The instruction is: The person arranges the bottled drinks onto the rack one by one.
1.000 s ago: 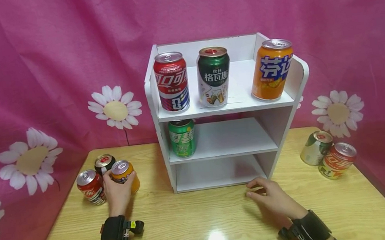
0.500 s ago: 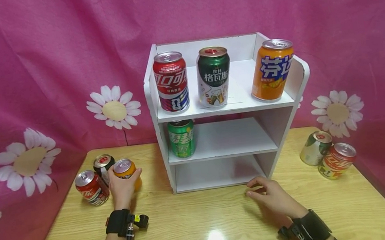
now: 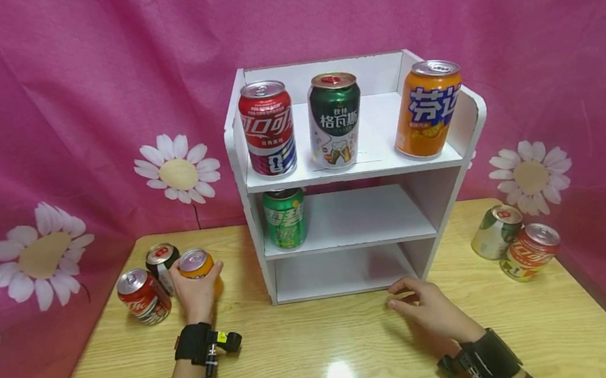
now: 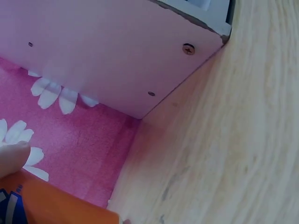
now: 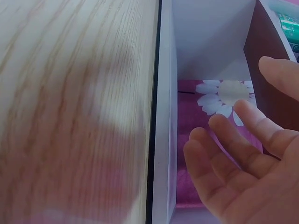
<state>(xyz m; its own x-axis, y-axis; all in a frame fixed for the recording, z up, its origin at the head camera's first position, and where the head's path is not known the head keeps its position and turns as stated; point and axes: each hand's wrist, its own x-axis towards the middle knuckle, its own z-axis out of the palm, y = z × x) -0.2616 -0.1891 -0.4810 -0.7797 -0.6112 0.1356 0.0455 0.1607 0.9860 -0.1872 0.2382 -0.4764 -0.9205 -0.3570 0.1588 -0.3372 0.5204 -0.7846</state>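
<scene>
The left hand (image 3: 197,297) is wrapped round an orange can (image 3: 196,261) at the left of the table, thumb on the side nearer the shelf (image 3: 362,216); the right hand (image 3: 431,308) holds nothing, its fingers loosely bent before the shelf's lower right corner. The table (image 3: 299,351) is pale, yellowish wood with visible grain and a bright patch of glare near the front. Pink cloth (image 3: 98,69) printed with large white daisies hangs behind it and down both sides. The white shelf has three levels and chipped edges; screws (image 4: 188,49) show in its left side.

The gripped can has a silver top, a plain orange lower body and blue-and-white lettering, partly covered by the hand. Whether its base touches the table cannot be told.

Close on its left stand a dark can (image 3: 162,268) and a red can (image 3: 144,297), the red one nearer the table's left edge. A strip of wood lies between the orange can and the shelf's side. On the middle level, a green can (image 3: 286,219) stands against the left wall, with bare board to its right. On the top level, the gap between the green-and-white can (image 3: 335,120) and the right-hand orange soda can (image 3: 428,109) is wider than that beside the Coca-Cola can (image 3: 268,127).
</scene>
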